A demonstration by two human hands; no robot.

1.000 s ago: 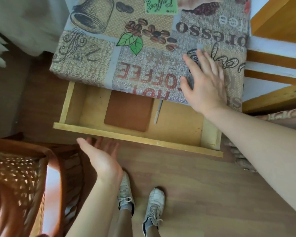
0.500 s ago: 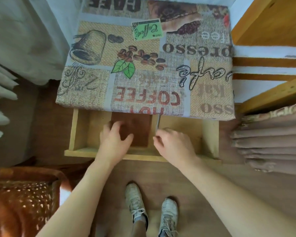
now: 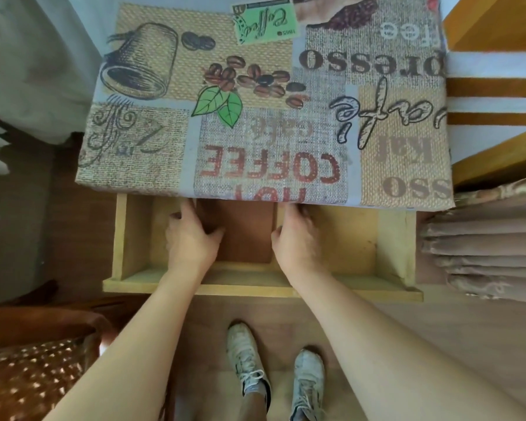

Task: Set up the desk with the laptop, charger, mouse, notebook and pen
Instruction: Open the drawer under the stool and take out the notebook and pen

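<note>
The desk is covered by a coffee-print cloth, and nothing lies on top of it. Below its front edge a pale wooden drawer is pulled out. A brown notebook lies flat inside, its far end under the cloth's overhang. My left hand grips the notebook's left edge, thumb on the cover. My right hand is at the notebook's right edge. Its thumb and fingers close around a thin grey pen, of which only a short piece shows. No laptop, charger or mouse is in view.
A wicker chair stands at the lower left, close to the drawer's corner. Folded brown curtain fabric hangs to the right of the drawer. Wooden furniture borders the desk on the right. My shoes stand on the wood floor below the drawer.
My right hand left the desktop and came down into the drawer. My left hand rose from in front of the drawer. Both reached further in beside the notebook.
</note>
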